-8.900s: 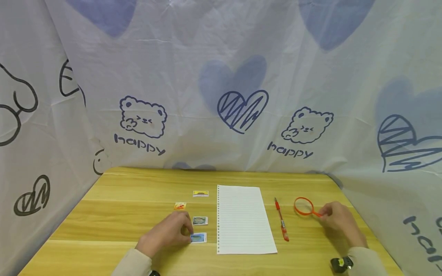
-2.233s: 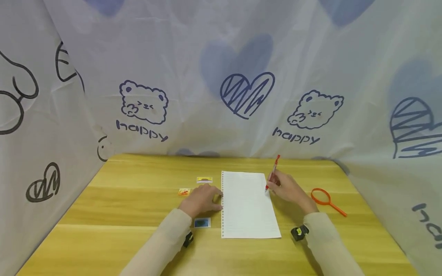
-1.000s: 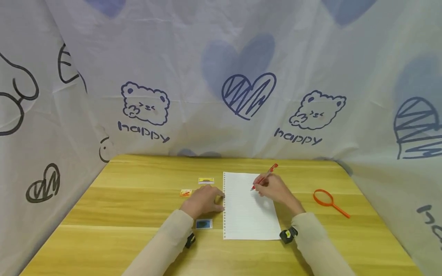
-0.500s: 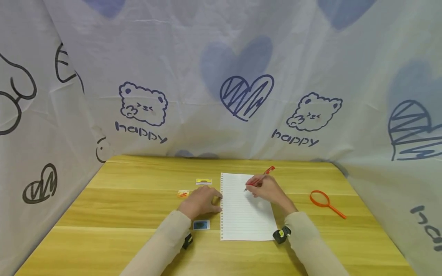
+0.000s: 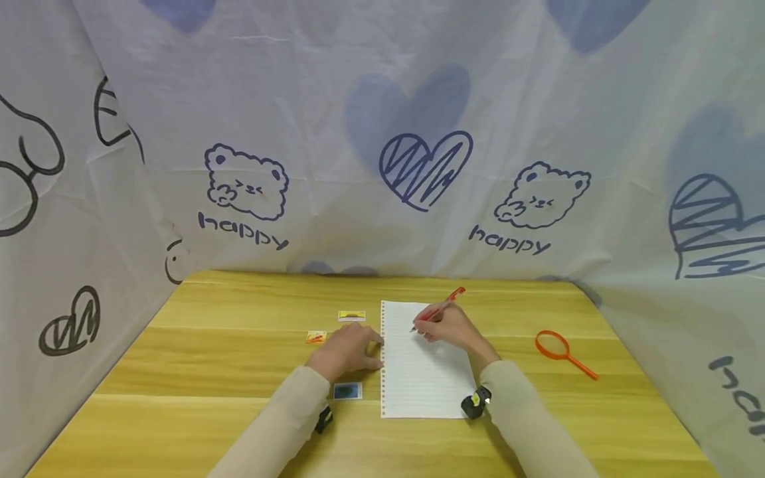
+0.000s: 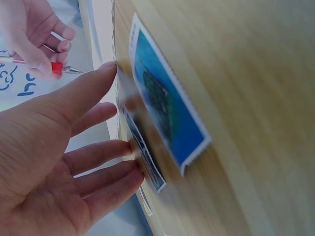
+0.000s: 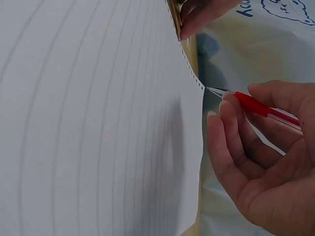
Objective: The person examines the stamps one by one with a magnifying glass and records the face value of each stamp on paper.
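My right hand pinches a red pen over the upper part of a lined sheet of paper. In the right wrist view, the pen's tip points toward the punched edge, above the sheet; contact is not clear. My left hand rests with loosely extended fingers, thumb and index at the sheet's left edge. Just below it lies a blue stamp. A darker stamp sits by the left fingertips in the left wrist view, hidden by the hand from the head view.
A yellow-and-purple stamp and a small orange stamp lie beyond the left hand. An orange magnifying glass is on the wooden table at the right. A printed cloth hangs behind.
Earlier my right hand was at the magnifying glass handle; it since took up the pen and moved left over the sheet. My left hand went from the blue stamp to the paper's edge.
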The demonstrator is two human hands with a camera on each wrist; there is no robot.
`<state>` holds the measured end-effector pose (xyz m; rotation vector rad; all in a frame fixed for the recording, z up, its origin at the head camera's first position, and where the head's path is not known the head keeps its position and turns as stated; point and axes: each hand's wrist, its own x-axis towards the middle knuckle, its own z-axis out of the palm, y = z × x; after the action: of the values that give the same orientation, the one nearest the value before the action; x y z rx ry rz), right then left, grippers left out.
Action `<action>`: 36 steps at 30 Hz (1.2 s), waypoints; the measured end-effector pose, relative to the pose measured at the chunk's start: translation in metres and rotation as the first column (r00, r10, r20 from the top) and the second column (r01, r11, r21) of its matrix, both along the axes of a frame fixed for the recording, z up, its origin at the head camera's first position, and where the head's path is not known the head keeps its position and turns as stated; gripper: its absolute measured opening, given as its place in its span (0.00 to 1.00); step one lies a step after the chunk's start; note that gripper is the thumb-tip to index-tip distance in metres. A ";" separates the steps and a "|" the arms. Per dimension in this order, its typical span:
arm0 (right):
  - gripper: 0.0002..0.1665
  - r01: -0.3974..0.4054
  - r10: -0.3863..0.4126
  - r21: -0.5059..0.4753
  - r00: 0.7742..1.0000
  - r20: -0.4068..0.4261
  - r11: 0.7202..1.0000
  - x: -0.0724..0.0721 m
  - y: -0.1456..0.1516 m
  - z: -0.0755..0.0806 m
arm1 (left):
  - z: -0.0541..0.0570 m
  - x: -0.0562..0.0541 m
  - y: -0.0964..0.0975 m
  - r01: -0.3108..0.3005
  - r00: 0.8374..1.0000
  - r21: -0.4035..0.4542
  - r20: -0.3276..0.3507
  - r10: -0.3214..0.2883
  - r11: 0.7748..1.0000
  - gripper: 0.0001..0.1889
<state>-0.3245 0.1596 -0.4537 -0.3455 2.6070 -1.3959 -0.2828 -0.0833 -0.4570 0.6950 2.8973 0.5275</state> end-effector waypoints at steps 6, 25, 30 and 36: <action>0.10 0.020 -0.019 -0.007 0.999 0.050 1.000 -0.003 -0.009 -0.006 | -0.002 0.000 0.000 -0.007 1.000 -0.006 0.011 0.007 1.000 0.24; 0.08 0.055 -0.056 0.016 0.996 0.069 0.998 -0.011 -0.026 -0.017 | 0.000 -0.001 0.000 0.007 1.000 0.009 -0.013 -0.007 1.000 0.22; 0.07 0.062 -0.064 0.041 0.995 0.071 0.997 -0.012 -0.028 -0.019 | 0.000 -0.003 0.000 -0.004 1.000 0.009 -0.014 0.004 1.000 0.21; 0.07 0.059 -0.064 0.057 0.994 0.084 0.997 -0.013 -0.028 -0.019 | 0.002 -0.006 0.001 -0.023 1.000 0.001 -0.016 0.023 1.000 0.22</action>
<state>-0.3376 0.1318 -0.4725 -0.1953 2.6009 -1.3248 -0.2884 -0.0827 -0.4553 0.6694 2.9233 0.5290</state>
